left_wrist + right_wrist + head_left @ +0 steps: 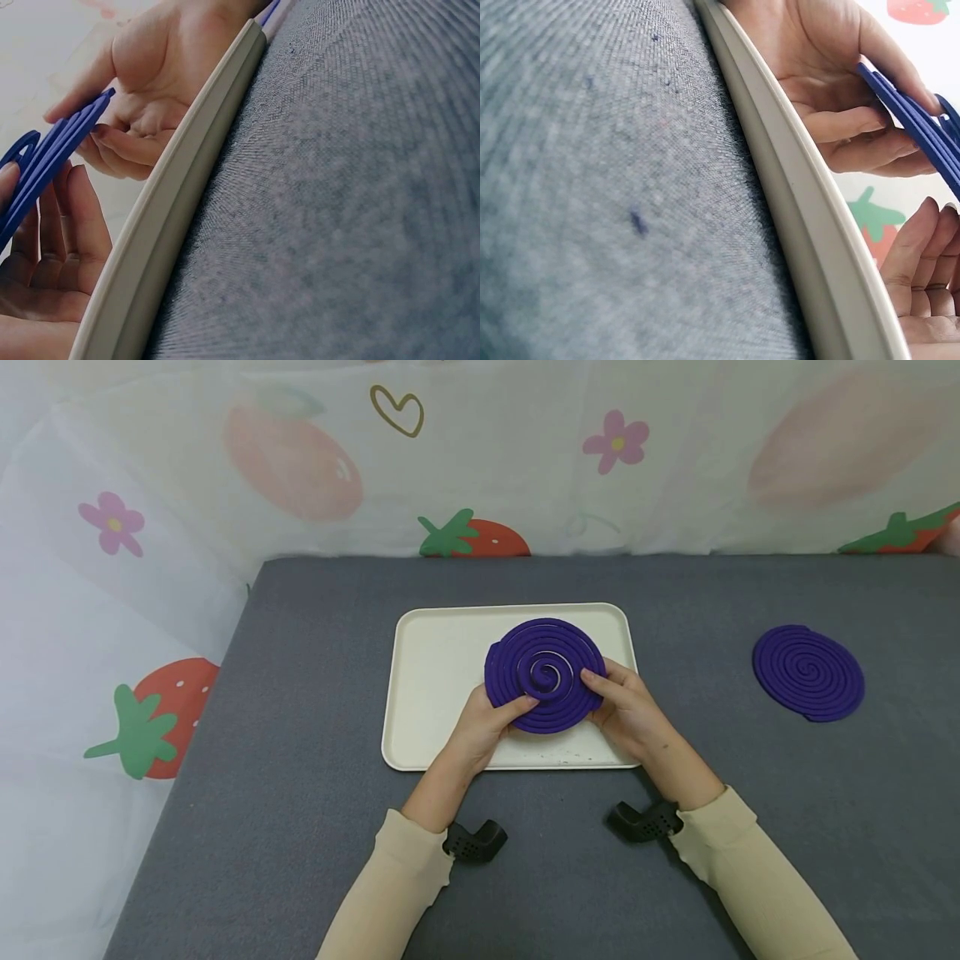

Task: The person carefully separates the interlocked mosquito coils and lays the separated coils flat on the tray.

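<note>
A purple spiral coil [525,652] is held tilted just above a cream tray [435,693], lifted at its near edge. My left hand [517,706] pinches its lower-left rim, thumb on top and fingers beneath. My right hand [596,689] pinches the lower-right rim the same way. In the left wrist view the coil [45,165] shows edge-on between my left hand [52,247] and my right hand [142,90], beyond the tray rim [165,202]. The right wrist view shows the coil [907,105], my left hand [832,75], my right hand [922,277] and the tray rim [795,195].
A second purple coil [808,672] lies flat on the grey table cover [750,827] to the right of the tray. A strawberry-and-flower print sheet [150,610] closes off the back and left sides. Small crumbs lie on the tray's near edge.
</note>
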Demonstrator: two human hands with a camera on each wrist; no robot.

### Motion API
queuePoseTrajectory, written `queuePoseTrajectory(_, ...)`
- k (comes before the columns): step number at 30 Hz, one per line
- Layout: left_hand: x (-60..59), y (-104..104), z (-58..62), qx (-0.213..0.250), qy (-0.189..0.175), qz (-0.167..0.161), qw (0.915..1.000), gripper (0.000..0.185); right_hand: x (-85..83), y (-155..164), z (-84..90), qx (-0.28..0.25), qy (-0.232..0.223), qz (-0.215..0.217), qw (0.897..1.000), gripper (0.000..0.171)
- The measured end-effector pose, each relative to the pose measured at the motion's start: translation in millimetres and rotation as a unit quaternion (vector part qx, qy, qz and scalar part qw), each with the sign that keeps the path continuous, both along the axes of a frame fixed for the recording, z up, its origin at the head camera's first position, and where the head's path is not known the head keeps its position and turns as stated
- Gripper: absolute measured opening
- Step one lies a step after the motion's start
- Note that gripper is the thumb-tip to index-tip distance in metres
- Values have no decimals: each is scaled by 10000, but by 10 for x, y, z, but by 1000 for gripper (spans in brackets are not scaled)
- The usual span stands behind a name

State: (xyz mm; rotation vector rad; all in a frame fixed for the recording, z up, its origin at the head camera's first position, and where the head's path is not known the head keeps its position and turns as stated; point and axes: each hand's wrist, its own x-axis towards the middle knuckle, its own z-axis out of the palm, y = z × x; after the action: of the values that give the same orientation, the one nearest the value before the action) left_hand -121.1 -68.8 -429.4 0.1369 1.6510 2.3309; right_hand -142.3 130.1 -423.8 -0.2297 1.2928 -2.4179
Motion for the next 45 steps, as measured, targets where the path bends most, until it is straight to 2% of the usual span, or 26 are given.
queuePoseTrajectory(27, 12, -3, 13, 23, 157, -47, 9999, 44, -2, 14, -7, -49, 61, -78, 9999, 20)
queuePoseTrajectory(34, 16, -12, 1, 157, 296, -109, 9994, 47, 2, 14, -10, -218, 119, -57, 9997, 19)
queuePoseTrajectory(45, 14, -5, 8, 260, 269, 26, 9993, 42, 0, -2, -17, -548, 66, -68, 9985, 23)
